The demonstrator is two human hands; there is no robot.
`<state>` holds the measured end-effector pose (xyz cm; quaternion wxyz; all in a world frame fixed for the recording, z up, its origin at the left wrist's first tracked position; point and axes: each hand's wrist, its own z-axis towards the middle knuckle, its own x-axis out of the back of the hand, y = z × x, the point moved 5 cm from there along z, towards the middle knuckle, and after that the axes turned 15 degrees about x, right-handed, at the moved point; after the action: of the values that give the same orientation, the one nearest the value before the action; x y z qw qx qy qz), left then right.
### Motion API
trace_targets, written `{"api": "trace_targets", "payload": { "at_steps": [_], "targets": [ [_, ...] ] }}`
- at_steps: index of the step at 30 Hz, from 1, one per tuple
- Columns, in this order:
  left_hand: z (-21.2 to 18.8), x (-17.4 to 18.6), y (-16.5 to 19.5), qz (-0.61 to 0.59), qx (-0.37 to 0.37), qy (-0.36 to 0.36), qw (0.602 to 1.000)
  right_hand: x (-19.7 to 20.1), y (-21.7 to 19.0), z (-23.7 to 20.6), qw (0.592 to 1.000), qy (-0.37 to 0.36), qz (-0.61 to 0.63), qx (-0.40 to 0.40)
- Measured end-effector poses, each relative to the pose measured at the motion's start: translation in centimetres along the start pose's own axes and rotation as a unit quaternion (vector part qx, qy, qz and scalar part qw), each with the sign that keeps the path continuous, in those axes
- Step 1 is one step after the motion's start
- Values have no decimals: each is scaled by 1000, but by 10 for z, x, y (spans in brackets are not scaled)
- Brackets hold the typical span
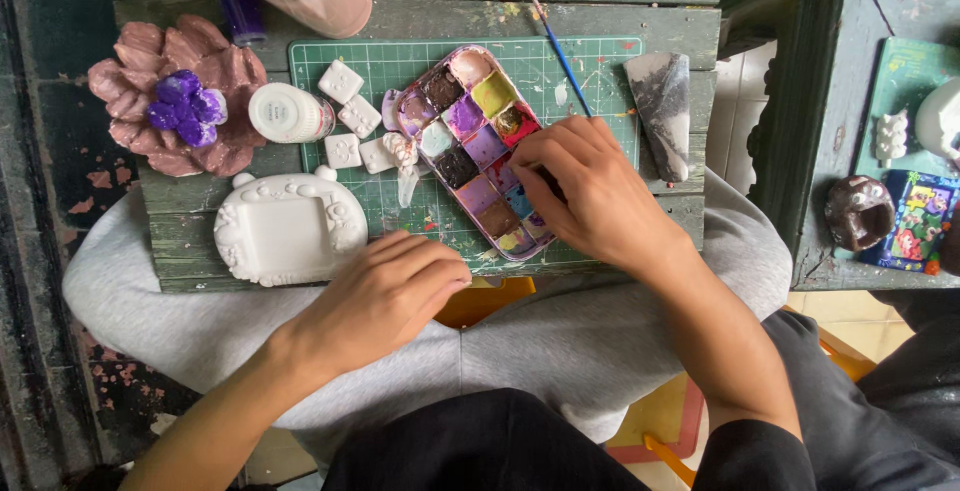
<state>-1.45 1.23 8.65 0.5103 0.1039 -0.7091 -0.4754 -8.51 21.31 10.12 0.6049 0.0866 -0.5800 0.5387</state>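
Brush loading at the palette

Right hand (590,191) grips a brush (560,51) over the palette (480,141) on the mat (600,61); left hand (385,296) rests loosely curled, empty, beside the plaster frame (285,226). A heavy dab could muddy neighbouring wells.

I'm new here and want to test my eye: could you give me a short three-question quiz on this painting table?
1. True or false: the right hand rests on the paint palette.
2. What lies on the green cutting mat above the right hand: A) scissors, B) a thin blue-handled brush, C) a ruler?
3. What colour is the middle of the pink flower figure?

Key:
1. True; its fingers are at the palette's lower end.
2. B.
3. Purple; the left hand lies near the unpainted white figure, by contrast.
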Motion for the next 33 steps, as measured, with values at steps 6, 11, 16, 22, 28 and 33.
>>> {"api": "trace_targets", "payload": {
  "at_steps": [6, 11, 16, 22, 28, 33],
  "targets": [
    [-12, -36, 5, 45, -25, -51, 997, 11, -3, -9, 996, 32, 74, -39],
    [-18, -46, 8, 107, -46, -20, 993, 2, -34, -14, 992, -3, 110, 69],
    [-17, -38, 9, 39, -25, 8, 999, -15, -57, -18, 987, -32, 102, 117],
    [-17, -17, 14, -140, 29, 112, 983, -25, -64, -18, 978, -44, 133, 155],
    [-26, -12, 17, -210, 32, 125, 969, -26, -62, -21, 974, -56, 145, 163],
    [-33, -11, 8, -268, 40, 112, 956, -28, -66, -21, 973, -45, 142, 174]
  ]
}}
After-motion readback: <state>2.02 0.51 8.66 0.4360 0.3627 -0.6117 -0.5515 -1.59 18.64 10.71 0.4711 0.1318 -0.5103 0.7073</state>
